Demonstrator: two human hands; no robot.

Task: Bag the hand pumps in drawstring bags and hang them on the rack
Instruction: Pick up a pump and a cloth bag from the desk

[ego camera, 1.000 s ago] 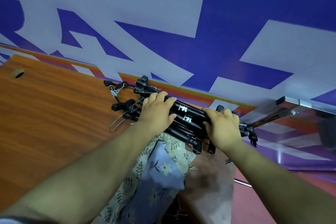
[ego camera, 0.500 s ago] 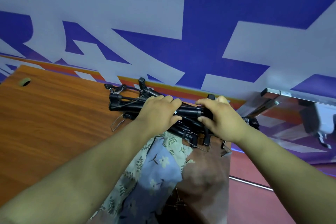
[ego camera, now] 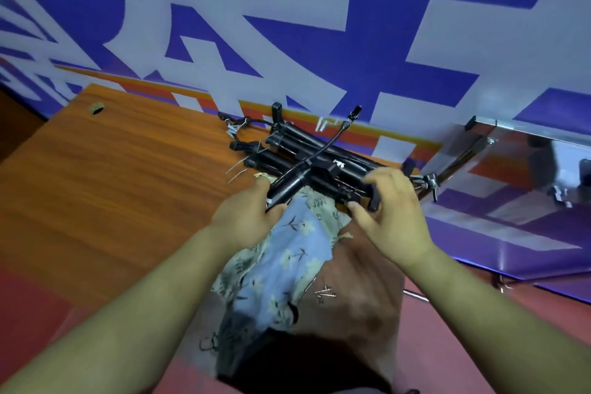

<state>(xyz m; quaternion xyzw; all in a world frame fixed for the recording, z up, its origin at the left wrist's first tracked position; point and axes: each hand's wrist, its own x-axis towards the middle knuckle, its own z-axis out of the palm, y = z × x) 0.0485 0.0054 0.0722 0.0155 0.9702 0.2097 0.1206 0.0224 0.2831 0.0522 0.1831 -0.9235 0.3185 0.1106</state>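
Where the forearms meet, a pile of floral drawstring bags lies on the wooden table, just beneath both hands. Left hand curls its fingers round the barrel of one black hand pump, which is tilted across the others with its hose arching away beyond. Right hand clasps thumb and fingers about the handle end of the heap of pumps lying just past the fingertips. Farther right stands a metal rack. Behind everything hangs a blue-and-white banner.
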